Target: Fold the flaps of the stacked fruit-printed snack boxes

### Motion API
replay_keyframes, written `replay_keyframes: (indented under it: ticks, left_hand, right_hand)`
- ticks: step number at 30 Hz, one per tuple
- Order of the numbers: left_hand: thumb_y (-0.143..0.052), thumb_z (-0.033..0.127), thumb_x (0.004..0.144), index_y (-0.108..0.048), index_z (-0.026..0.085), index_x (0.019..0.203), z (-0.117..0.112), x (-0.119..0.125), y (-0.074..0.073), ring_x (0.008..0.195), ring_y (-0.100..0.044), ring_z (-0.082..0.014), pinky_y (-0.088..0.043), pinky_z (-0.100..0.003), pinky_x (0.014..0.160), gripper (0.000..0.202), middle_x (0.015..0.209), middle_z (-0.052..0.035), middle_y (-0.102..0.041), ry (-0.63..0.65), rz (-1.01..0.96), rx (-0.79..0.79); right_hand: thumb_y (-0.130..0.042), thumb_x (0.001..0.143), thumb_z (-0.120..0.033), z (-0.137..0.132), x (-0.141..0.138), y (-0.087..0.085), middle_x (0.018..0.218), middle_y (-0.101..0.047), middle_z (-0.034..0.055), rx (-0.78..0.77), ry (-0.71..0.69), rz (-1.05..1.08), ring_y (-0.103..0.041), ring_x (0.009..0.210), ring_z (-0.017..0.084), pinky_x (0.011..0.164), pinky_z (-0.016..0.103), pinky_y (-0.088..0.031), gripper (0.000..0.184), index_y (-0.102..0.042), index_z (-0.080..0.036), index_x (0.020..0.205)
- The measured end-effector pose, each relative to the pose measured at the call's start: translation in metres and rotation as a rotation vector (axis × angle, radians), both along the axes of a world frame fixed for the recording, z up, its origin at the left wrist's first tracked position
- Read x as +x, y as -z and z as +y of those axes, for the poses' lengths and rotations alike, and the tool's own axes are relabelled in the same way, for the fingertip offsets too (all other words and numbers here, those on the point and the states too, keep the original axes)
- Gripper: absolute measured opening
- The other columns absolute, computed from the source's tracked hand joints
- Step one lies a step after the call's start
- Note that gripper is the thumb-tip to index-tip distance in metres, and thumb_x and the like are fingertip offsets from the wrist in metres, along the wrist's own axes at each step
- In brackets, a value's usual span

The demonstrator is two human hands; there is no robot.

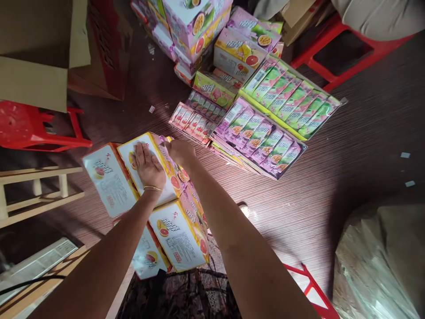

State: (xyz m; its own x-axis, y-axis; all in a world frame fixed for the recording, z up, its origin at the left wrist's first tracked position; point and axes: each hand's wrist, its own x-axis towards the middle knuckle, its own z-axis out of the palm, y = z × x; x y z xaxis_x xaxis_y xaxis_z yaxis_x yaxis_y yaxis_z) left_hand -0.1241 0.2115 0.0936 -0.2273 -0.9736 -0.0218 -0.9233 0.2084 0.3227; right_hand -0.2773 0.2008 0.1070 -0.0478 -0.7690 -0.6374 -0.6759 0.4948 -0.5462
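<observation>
Left hand (148, 167) lies flat, fingers together & pressed on top of the yellow carton (146, 166), which sits on a stack of similar cartons (179, 235) w/ grapefruit pics. Right hand (180, 152) is at the carton's far edge; its fingers are hidden, can't tell their state. Beyond the fingers: wrapped trays of drink packs (262, 137) on the floor (348, 155). Risk: the top carton overhangs, so pressing off-centre could tip or slide the stack. Print is too blurred to read.
</observation>
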Motion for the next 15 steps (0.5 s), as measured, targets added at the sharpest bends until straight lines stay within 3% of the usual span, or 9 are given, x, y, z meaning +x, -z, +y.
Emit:
replay_keyframes:
  ticks: [3, 5, 9, 12, 14, 15]
  left_hand:
    - [-0.025, 0.03, 0.1, -0.039, -0.002, 0.154, 0.001, -0.001, 0.004, 0.158, -0.017, -0.023, -0.007, -0.044, 0.132, 0.065, 0.164, -0.0213, -0.034, 0.01, 0.008, -0.001]
    - [-0.024, 0.029, 0.1, -0.039, -0.001, 0.154, 0.002, -0.002, 0.006, 0.158, -0.018, -0.023, -0.009, -0.045, 0.132, 0.064, 0.163, -0.0216, -0.034, 0.016, 0.002, 0.0]
    - [-0.024, 0.031, 0.1, -0.039, -0.004, 0.153, 0.002, -0.003, 0.005, 0.158, -0.018, -0.0247, -0.01, -0.047, 0.131, 0.065, 0.164, -0.0228, -0.031, 0.026, -0.007, 0.006]
    - [-0.024, 0.032, 0.101, -0.041, -0.006, 0.15, 0.003, -0.007, 0.001, 0.158, -0.018, -0.0275, -0.011, -0.049, 0.132, 0.065, 0.164, -0.0249, -0.032, 0.021, 0.014, 0.008]
    - [-0.024, 0.031, 0.102, -0.042, -0.005, 0.15, 0.004, -0.01, -0.002, 0.158, -0.018, -0.0284, -0.012, -0.05, 0.132, 0.062, 0.162, -0.0247, -0.034, 0.02, 0.036, 0.0]
    - [-0.024, 0.03, 0.103, -0.041, -0.004, 0.15, 0.004, -0.011, -0.002, 0.158, -0.018, -0.0291, -0.012, -0.052, 0.132, 0.061, 0.163, -0.0248, -0.033, 0.022, 0.042, -0.009]
  right_hand:
    - [-0.019, 0.11, -0.048, -0.004, 0.009, 0.004, 0.119, -0.073, 0.0144, -0.009, -0.087, -0.005, -0.067, 0.118, 0.031, 0.092, 0.038, -0.055, 0.062, -0.071, -0.017, 0.122]
    - [-0.025, 0.109, -0.049, 0.012, 0.014, 0.002, 0.117, -0.073, 0.0145, 0.011, -0.141, -0.011, -0.068, 0.115, 0.031, 0.087, 0.037, -0.055, 0.056, -0.07, -0.018, 0.121]
    - [-0.024, 0.109, -0.048, 0.088, 0.016, -0.011, 0.101, -0.075, 0.0138, 0.097, -0.21, -0.005, -0.073, 0.096, 0.03, 0.075, 0.036, -0.054, 0.053, -0.067, -0.019, 0.122]
    - [-0.025, 0.108, -0.052, 0.149, 0.002, -0.018, 0.093, -0.076, 0.0129, 0.215, -0.212, -0.013, -0.073, 0.09, 0.029, 0.074, 0.036, -0.052, 0.055, -0.069, -0.02, 0.117]
    - [-0.025, 0.109, -0.051, 0.159, -0.013, -0.011, 0.096, -0.076, 0.0135, 0.287, -0.132, 0.022, -0.073, 0.092, 0.03, 0.076, 0.037, -0.052, 0.054, -0.068, -0.021, 0.118]
    - [-0.023, 0.109, -0.051, 0.15, -0.019, -0.003, 0.099, -0.075, 0.014, 0.3, -0.065, 0.041, -0.072, 0.095, 0.031, 0.077, 0.038, -0.052, 0.055, -0.067, -0.021, 0.12]
